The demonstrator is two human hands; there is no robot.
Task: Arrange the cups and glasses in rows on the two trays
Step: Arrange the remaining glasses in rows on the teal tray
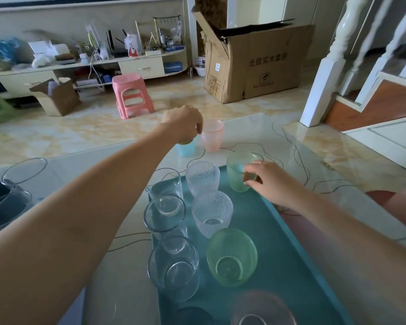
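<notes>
Already two rows stand on the teal tray: clear tumblers on its left side, textured cups beside them. The right hand grips a pale green cup at the tray's far end, probably starting a third row. The left hand curls round the rim of a blue cup on the table beyond, touching a pink cup, likely next to fetch. Glass pitchers stand at far left, well clear.
</notes>
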